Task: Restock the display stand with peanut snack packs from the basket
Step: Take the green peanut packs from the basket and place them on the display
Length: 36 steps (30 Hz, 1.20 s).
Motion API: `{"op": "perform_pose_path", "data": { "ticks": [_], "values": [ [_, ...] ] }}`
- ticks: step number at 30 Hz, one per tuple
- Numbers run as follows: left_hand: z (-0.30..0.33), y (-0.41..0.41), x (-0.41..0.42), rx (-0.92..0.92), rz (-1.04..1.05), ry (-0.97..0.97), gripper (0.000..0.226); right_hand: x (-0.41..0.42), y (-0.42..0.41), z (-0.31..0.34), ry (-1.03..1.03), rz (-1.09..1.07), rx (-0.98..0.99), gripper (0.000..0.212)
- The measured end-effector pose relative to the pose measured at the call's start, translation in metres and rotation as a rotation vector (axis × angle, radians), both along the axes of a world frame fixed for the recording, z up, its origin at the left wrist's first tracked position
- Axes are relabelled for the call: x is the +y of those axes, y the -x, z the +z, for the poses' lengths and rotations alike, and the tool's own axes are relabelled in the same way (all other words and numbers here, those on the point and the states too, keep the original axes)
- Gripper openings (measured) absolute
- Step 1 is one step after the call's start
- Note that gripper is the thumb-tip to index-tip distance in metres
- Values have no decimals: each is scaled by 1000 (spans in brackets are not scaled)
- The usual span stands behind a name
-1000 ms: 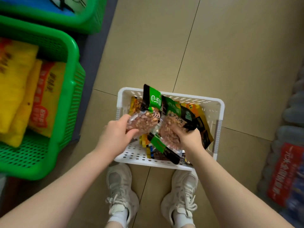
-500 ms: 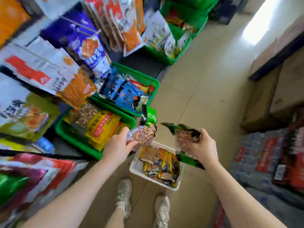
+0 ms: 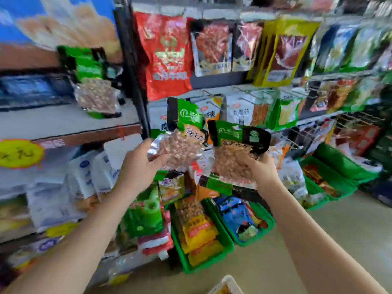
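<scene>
The left hand [image 3: 141, 161] grips a clear plastic peanut pack with a green and black header [image 3: 184, 134] by its lower left edge, fingers curled round it, and holds it upright in front of the display stand. Just beside it, the right hand [image 3: 260, 169] clasps a second peanut pack of the same green-topped kind [image 3: 233, 154] from the right and below; the two packs stand side by side at about the same height, their edges near each other, though the blur hides whether they touch. A matching green peanut pack [image 3: 91, 81] hangs higher up on the left section of the stand, above a pale grey shelf board [image 3: 63, 120]. Behind the hands, wire pegs [image 3: 246, 96] carry rows of hanging snack bags, among them a large red foil bag [image 3: 167, 54] and a yellow-edged bag [image 3: 284, 47]. On the beige tiled floor [image 3: 343, 225] below sit green plastic crates [image 3: 214, 257] filled with yellow and blue packets. The corner of the white perforated plastic basket [image 3: 228, 283] shows at the bottom edge, between the forearms.
</scene>
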<state>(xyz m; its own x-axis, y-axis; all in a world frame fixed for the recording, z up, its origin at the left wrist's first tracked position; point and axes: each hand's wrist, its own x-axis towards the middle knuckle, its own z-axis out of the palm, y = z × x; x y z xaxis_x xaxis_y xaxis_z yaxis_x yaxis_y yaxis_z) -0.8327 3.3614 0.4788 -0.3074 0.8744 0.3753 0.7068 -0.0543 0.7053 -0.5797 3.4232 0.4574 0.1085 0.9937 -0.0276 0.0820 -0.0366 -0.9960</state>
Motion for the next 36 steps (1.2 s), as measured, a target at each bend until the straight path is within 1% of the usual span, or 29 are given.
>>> {"op": "perform_pose_path", "data": {
  "ticks": [2, 3, 5, 6, 7, 8, 10, 12, 14, 16, 17, 18, 19, 22, 24, 26, 27, 28, 30, 32, 33, 34, 36],
  "values": [
    [25, 46, -6, -55, 97, -88, 45, 10, 49, 30, -47, 105, 94, 23],
    [36, 72, -9, -93, 134, -126, 41, 14, 76, 44, -69, 150, 136, 21],
    [49, 127, -12, -153, 189, -175, 37, 22, 127, 66, -114, 235, 175, 26],
    [52, 154, -12, -164, 218, -187, 40, 26, 152, 77, -139, 274, 187, 29],
    [53, 183, -11, -167, 250, -187, 44, 30, 176, 86, -164, 305, 192, 29],
    [53, 212, -8, -162, 274, -198, 46, 36, 199, 93, -187, 326, 190, 25],
    [52, 264, 4, -121, 323, -183, 38, 47, 243, 109, -239, 336, 162, 14],
    [46, 309, 25, -94, 347, -142, 35, 66, 283, 120, -300, 326, 112, 12],
    [38, 341, 51, -195, 287, -48, 48, 86, 318, 129, -354, 303, 59, 13],
    [28, 359, 77, -388, 177, -5, 57, 109, 345, 133, -386, 273, -10, 15],
    [24, 362, 89, -480, 135, 3, 54, 119, 356, 135, -391, 257, -27, 19],
    [18, 364, 101, -535, 82, 13, 48, 129, 366, 136, -391, 246, -33, 23],
    [16, 361, 109, -551, 40, 38, 45, 137, 374, 136, -386, 240, -35, 25],
    [9, 357, 131, -532, -105, 112, 48, 159, 391, 135, -362, 263, -20, 26],
    [11, 356, 139, -436, -132, 163, 51, 170, 399, 134, -332, 274, -7, 25],
    [7, 356, 143, -197, -99, 230, 52, 177, 409, 132, -317, 291, -22, 24],
    [5, 354, 143, -84, -85, 255, 51, 179, 414, 130, -320, 301, -52, 27],
    [3, 353, 143, 25, -61, 269, 50, 181, 419, 128, -339, 298, -114, 35],
    [4, 355, 140, 253, 44, 287, 53, 182, 428, 125, -407, 228, -308, 53],
    [10, 358, 132, 543, 120, 325, 58, 184, 436, 124, -462, 167, -437, 61],
    [14, 359, 126, 677, 112, 347, 58, 184, 438, 122, -474, 162, -478, 65],
    [19, 360, 118, 777, 88, 365, 55, 184, 441, 118, -477, 164, -522, 70],
    [26, 360, 102, 879, 54, 355, 48, 182, 443, 109, -433, 177, -562, 75]
  ]
}}
